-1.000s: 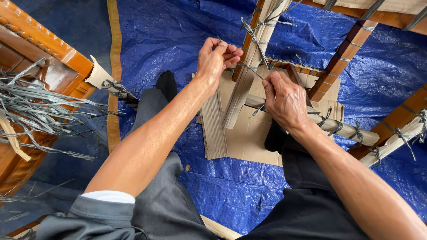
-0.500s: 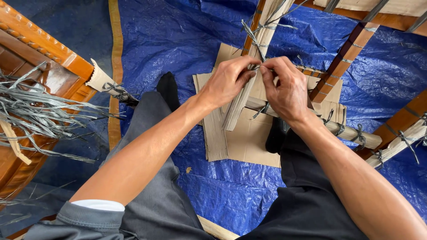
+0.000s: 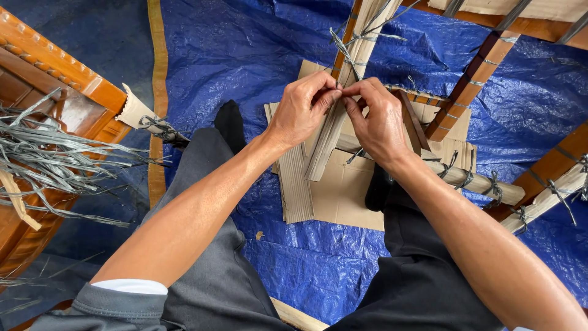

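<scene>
My left hand (image 3: 304,109) and my right hand (image 3: 378,119) meet fingertip to fingertip over a cardboard-wrapped wooden leg (image 3: 335,116). Both pinch a thin grey plastic strap (image 3: 342,93) that runs round the wrapped leg. The leg slants from the upper right down to the middle, over flat cardboard sheets (image 3: 334,193). More grey strap ties (image 3: 343,48) sit higher on the same leg, with loose ends sticking out.
A blue tarpaulin (image 3: 245,55) covers the floor. A bundle of loose grey straps (image 3: 49,156) lies on carved orange-brown wooden furniture (image 3: 43,58) at the left. More wrapped and tied wooden rails (image 3: 490,184) stretch to the right. My legs in grey trousers (image 3: 202,270) reach forward.
My left hand came down from its raised position and met the right hand. Both hands now pinch the strap close together on the wrapped leg.
</scene>
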